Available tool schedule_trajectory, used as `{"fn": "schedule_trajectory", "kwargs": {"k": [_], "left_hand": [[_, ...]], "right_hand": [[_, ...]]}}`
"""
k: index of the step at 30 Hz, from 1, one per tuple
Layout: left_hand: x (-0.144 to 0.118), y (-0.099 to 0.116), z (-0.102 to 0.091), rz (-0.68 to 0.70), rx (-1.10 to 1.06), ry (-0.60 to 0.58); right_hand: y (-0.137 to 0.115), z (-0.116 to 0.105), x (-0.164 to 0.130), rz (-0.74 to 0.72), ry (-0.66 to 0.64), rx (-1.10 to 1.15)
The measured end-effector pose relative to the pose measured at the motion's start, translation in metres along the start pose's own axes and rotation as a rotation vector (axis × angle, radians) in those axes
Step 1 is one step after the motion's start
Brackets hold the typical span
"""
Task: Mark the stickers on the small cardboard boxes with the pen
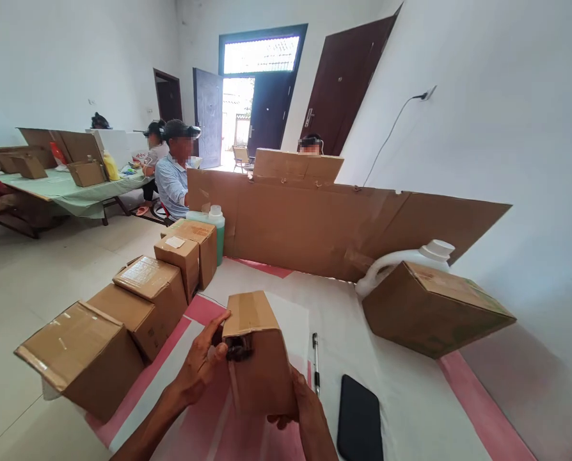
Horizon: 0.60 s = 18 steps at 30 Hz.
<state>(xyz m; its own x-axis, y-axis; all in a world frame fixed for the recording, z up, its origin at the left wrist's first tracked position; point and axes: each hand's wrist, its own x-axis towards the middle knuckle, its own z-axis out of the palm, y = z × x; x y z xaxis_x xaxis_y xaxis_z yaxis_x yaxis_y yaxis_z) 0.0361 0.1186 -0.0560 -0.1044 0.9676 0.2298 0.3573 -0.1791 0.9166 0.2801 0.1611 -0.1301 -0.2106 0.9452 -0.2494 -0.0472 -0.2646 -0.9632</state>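
A small cardboard box [262, 378] is held tilted over the table between my two hands. Tape runs along its top, and a ragged opening on its left side shows something dark and shiny [240, 347], too unclear to name. My left hand [203, 358] grips the box's left edge, with the thumb and fingers by that opening. Wrapped around the lower right corner is my right hand [308, 410], its fingertips curling out below the box. To the right lie a pen [316, 363] and a black phone [359, 416].
Several cardboard boxes [139, 278] line the table's left edge, with a green jug [220, 234] behind. A cardboard panel [295, 224] stands across the back. At right, a larger box [430, 314] leans by a white jug [437, 253]. Other people sit beyond, one in a blue shirt [171, 186].
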Motion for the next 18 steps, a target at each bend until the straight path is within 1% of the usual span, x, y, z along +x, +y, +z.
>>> {"fn": "schedule_trajectory", "kwargs": {"k": [2, 4, 6, 8, 10, 12, 15, 16, 18], "left_hand": [[0.005, 0.007, 0.001, -0.005, 0.013, -0.021], [0.01, 0.015, 0.003, -0.001, 0.017, -0.039], [0.013, 0.022, 0.003, 0.005, 0.01, -0.049], [0.015, 0.028, 0.002, -0.005, 0.009, -0.06], [0.019, 0.033, 0.002, -0.024, 0.026, -0.092], [0.023, 0.036, 0.006, -0.03, 0.042, -0.147], [0.028, 0.039, 0.018, -0.013, 0.036, -0.177], [0.029, 0.039, 0.023, -0.004, 0.026, -0.169], [0.03, 0.04, 0.032, -0.005, 0.006, -0.155]], "right_hand": [[-0.016, 0.003, -0.009, 0.023, -0.024, -0.037], [-0.033, 0.005, -0.021, -0.036, 0.004, -0.138], [-0.05, 0.003, -0.032, -0.087, 0.021, -0.305], [-0.065, -0.003, -0.036, -0.103, 0.015, -0.493], [-0.078, -0.01, -0.03, -0.13, 0.053, -0.591], [-0.089, -0.012, -0.02, -0.185, 0.122, -0.517], [-0.104, -0.002, -0.005, -0.319, 0.177, -0.318], [-0.108, 0.004, -0.002, -0.334, 0.185, -0.286], [-0.115, 0.015, 0.002, -0.294, 0.207, -0.245]]}}
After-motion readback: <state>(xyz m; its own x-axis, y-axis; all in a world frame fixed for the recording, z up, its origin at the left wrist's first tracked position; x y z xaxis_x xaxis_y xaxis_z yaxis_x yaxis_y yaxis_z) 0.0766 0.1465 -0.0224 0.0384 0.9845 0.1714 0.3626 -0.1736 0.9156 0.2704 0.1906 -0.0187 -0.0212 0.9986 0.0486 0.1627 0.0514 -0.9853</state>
